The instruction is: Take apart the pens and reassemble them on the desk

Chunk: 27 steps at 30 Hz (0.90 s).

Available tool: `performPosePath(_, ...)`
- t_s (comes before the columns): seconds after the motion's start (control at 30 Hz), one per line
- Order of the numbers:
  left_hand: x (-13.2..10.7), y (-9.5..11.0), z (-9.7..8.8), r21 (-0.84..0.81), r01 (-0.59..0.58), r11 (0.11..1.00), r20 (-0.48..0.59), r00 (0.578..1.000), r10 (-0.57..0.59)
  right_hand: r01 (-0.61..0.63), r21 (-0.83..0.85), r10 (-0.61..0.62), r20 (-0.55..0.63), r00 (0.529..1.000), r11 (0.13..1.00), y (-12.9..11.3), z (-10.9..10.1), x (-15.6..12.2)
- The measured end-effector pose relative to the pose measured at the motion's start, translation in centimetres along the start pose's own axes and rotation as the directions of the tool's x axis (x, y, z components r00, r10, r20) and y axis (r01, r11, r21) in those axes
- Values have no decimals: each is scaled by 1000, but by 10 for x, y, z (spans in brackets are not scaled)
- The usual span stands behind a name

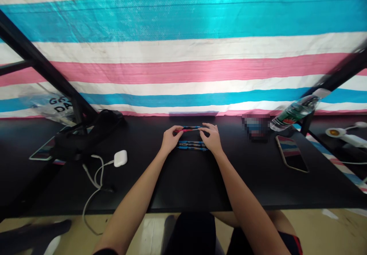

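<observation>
1. Gripping a red-and-blue pen (186, 130) between our left hand (170, 139) and right hand (210, 138), fingers closed on its ends, above the far part of the black desk (183, 186).
2. Two blue pens (191, 145) lie just nearer, side by side.

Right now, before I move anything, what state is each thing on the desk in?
Left hand, holding pink pen
Right hand, holding same pen's other end
Two blue pens, lying side by side
White earbud case, shut
Smartphone, lying flat, screen dark
Plastic water bottle, tilted
</observation>
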State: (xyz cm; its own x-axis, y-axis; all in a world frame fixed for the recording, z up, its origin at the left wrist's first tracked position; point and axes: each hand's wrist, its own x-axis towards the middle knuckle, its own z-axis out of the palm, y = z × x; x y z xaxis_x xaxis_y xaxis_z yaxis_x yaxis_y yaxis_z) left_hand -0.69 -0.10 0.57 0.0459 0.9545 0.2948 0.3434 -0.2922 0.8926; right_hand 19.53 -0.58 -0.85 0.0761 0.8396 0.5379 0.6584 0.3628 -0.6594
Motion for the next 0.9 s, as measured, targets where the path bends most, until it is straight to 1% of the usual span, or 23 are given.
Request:
performPosePath(0.1,0,2,1,-165,71,984,-33,996,-78,-2,157,2,-3,1000,988,-7,-5,2)
performPosePath(0.17,0,3,2,-255,117,960,-28,991,-128,-8,221,7,6,1000,975,-11,-9,3)
performPosePath(0.3,0,5,2,-377,182,908,-4,980,-198,-5,255,4,6,1000,967,-17,-12,3)
performPosePath(0.4,1,5,3,-448,207,870,-14,971,-238,14,266,-22,26,999,964,-19,-12,3)
performPosePath(0.47,2,5,3,-487,222,844,-24,963,-268,26,260,-32,16,999,965,-18,-11,3)
performPosePath(0.5,2,5,2,-503,225,835,-32,960,-279,22,237,-20,-10,1000,971,-17,-11,3)
performPosePath(0.57,3,5,2,-529,223,819,-48,955,-292,-25,136,39,-98,994,990,-11,-12,3)
performPosePath(0.63,3,5,2,-551,221,805,-57,952,-300,-129,-40,118,-200,973,991,-3,-12,2)
performPosePath(0.67,3,5,2,-558,220,800,-59,951,-303,-187,-129,153,-232,961,974,2,-11,1)
performPosePath(0.73,3,5,2,-565,218,796,-63,950,-304,-283,-257,218,-253,943,924,10,-11,-1)
performPosePath(0.8,3,6,2,-560,216,800,-68,950,-304,-336,-342,268,-229,936,878,17,-9,-4)
performPosePath(0.9,3,7,1,-547,224,807,-75,946,-314,-326,-384,261,-211,942,864,23,-7,-7)
